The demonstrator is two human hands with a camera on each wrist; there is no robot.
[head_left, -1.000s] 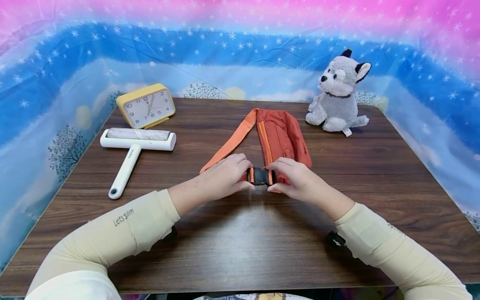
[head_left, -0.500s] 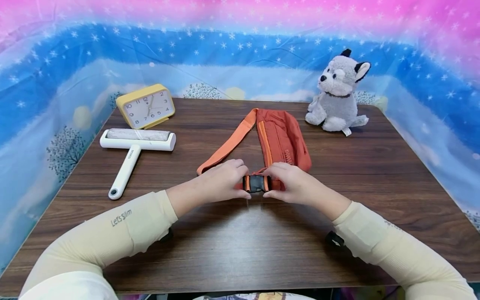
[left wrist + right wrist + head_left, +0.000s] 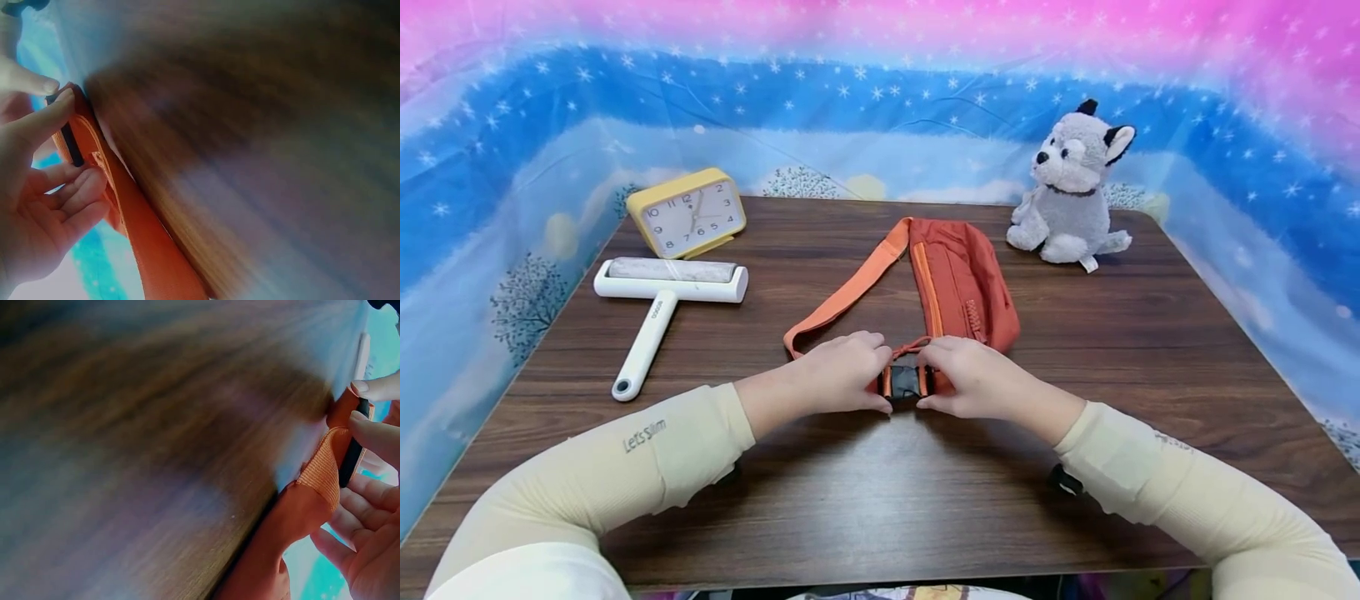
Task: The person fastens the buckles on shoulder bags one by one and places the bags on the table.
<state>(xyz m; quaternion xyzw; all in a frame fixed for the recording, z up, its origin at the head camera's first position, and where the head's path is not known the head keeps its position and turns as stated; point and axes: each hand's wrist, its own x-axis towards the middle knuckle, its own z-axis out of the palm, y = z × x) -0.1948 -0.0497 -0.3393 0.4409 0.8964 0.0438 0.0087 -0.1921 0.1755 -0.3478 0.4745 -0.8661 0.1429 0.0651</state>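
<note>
A rust-red waist bag (image 3: 962,279) lies on the table, its orange strap (image 3: 850,292) looping out to the left. At its near end sits a black side-release buckle (image 3: 906,382), its two halves joined. My left hand (image 3: 842,372) pinches the buckle's left end between thumb and fingers, and my right hand (image 3: 973,377) pinches its right end. In the left wrist view the left thumb and fingers lie along the edge of the dark buckle (image 3: 72,144), beside the orange strap. The right wrist view has the right hand (image 3: 375,519) at the buckle's other end.
On the left lies a white lint roller (image 3: 662,300), with a yellow alarm clock (image 3: 688,215) behind it. A grey plush dog (image 3: 1070,187) sits at the back right of the wooden table (image 3: 880,500). A printed cloth backdrop (image 3: 880,100) surrounds the table's far sides.
Both hands have moved a little toward the person and slightly left, bringing the buckle with them. The strap loop has shifted the same way. Both hands keep hold of the buckle.
</note>
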